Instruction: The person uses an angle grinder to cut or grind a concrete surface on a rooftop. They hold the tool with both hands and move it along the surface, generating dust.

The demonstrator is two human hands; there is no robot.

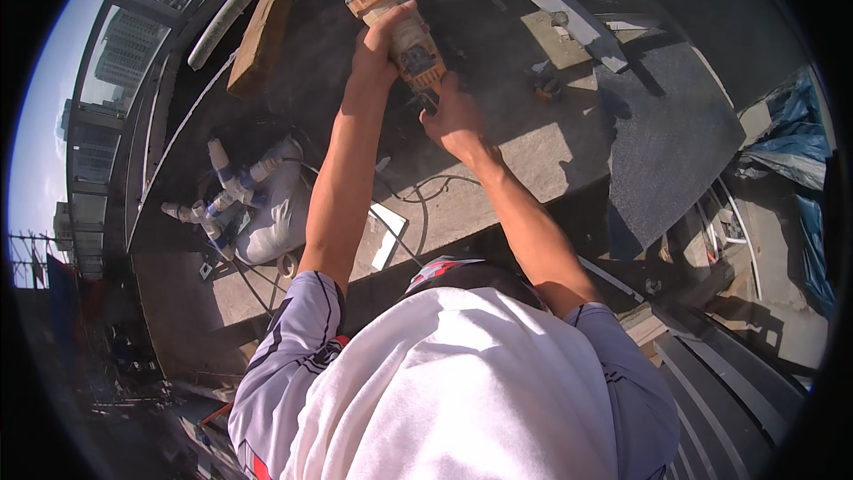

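Note:
Both my hands are on a dusty orange and grey angle grinder [413,43], stretched out ahead of me at the far side of the work surface. My left hand [380,43] wraps round the body behind the orange collar. Farther back, my right hand [455,117] grips the rear end, its fingers partly hidden by the tool. The grinder's head points away from me at the top edge of the view, and its disc cannot be made out. Beneath it lies a dark, dusty surface [311,107].
At left are a wooden beam [259,36] and white pipe fittings [235,188]. A black cable [425,204] loops beside a white rectangular piece [389,236]. To the right lie a dark grey slab [666,138], a pale strip [579,28] and crumpled blue sheeting [795,129].

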